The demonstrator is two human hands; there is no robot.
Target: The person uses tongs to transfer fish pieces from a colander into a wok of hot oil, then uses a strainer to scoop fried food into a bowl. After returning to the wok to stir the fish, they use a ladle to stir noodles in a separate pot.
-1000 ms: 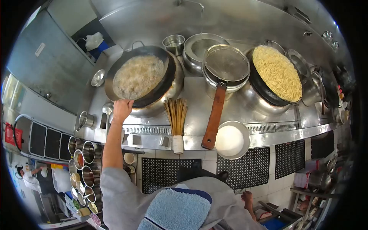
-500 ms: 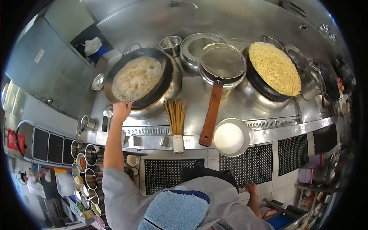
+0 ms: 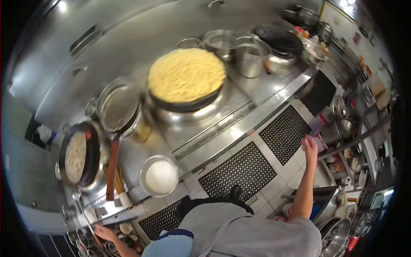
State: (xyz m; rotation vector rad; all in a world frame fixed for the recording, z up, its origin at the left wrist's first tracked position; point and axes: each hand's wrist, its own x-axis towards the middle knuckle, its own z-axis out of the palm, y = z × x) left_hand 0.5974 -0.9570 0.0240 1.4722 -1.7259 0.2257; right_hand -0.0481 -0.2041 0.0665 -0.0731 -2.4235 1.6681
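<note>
My left hand is low at the left, its fingers curled against the long handle of a ladle, whose head points up toward the counter. Above it, a dark wok holds pale, frothy liquid. A bamboo brush and a strainer with a wooden handle are nearby. Out over the floor at the right, my right hand is slightly blurred, fingers curled with nothing visible in them. A metal bowl of white contents sits at the counter's front edge. Yellow noodles are heaped over another wok.
Several metal pots and a dark wok stand at the far right of the counter. Black perforated mats cover parts of the tiled floor. Shelving with metal bowls lines the right side.
The view has swung right, so the woks and noodles appear further left. My left hand has left the wok's rim for the ladle handle. My right arm has swung outward and up.
</note>
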